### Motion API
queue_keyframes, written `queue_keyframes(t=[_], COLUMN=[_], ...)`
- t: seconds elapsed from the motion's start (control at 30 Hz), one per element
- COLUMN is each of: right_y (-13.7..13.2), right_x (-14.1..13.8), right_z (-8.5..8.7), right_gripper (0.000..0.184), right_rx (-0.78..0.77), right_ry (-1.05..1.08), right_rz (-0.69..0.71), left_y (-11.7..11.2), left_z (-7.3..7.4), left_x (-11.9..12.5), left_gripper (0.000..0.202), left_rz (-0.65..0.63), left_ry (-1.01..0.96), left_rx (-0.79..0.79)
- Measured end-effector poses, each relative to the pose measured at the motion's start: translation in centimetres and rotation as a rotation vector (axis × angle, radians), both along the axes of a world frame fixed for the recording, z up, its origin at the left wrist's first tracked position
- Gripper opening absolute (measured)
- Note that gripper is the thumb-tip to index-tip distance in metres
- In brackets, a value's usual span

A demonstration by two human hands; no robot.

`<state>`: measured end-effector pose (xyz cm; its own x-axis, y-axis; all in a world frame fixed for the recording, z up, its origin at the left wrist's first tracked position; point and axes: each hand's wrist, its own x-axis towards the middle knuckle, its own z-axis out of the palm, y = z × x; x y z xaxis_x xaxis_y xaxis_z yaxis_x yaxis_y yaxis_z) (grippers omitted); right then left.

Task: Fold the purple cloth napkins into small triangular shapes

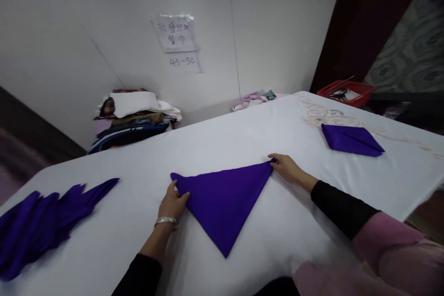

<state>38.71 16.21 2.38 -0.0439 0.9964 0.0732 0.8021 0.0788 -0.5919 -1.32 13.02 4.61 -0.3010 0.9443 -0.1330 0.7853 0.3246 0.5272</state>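
A purple cloth napkin [225, 201], folded into a triangle, lies on the white-covered table [204, 152] in front of me. Its long edge is at the far side and its point faces me. My right hand [286, 168] pinches the right corner between thumb and fingers. At the left corner, my left hand [174, 201] grips the napkin's slanted edge, with some fingertips hidden under the cloth. A bracelet [167, 221] is on my left wrist.
Crumpled purple cloths [45, 222] lie at the left. A folded purple napkin [352, 139] rests at the right, by a red basket [357, 92]. Behind the table are a clothes pile [135, 118], more cloth [253, 100] and a wall with a paper sign [178, 34].
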Motion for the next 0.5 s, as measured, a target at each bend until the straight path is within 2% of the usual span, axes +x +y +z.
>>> queue_keyframes(t=[0.17, 0.27, 0.3, 0.37, 0.43, 0.5], right_y=[4.5, 6.5, 6.9, 7.0, 5.7, 2.7], right_x=[-0.4, -0.9, -1.1, -1.5, -2.2, -3.1], right_z=[0.0, 0.1, 0.3, 0.6, 1.0, 1.4], right_gripper=[0.04, 0.042, 0.043, 0.047, 0.051, 0.05], right_rx=[0.039, 0.059, 0.066, 0.088, 0.128, 0.185], right_ry=[0.006, 0.012, 0.011, 0.006, -0.003, 0.002], right_rz=[-0.048, -0.061, -0.059, -0.042, -0.017, 0.056], left_y=[-6.1, -9.3, -9.9, -10.7, -10.8, -10.3], left_z=[-0.8, -1.0, -1.0, -0.9, -0.9, -1.1], left_x=[1.1, 1.9, 1.8, 1.0, -0.4, -1.9], left_gripper=[0.08, 0.08, 0.078, 0.067, 0.054, 0.044], left_rz=[-0.01, -0.07, -0.091, -0.135, -0.219, -0.378], left_ry=[-0.406, -0.491, -0.457, -0.266, 0.012, 0.252], left_rx=[0.05, 0.046, 0.037, 0.057, 0.194, 0.398])
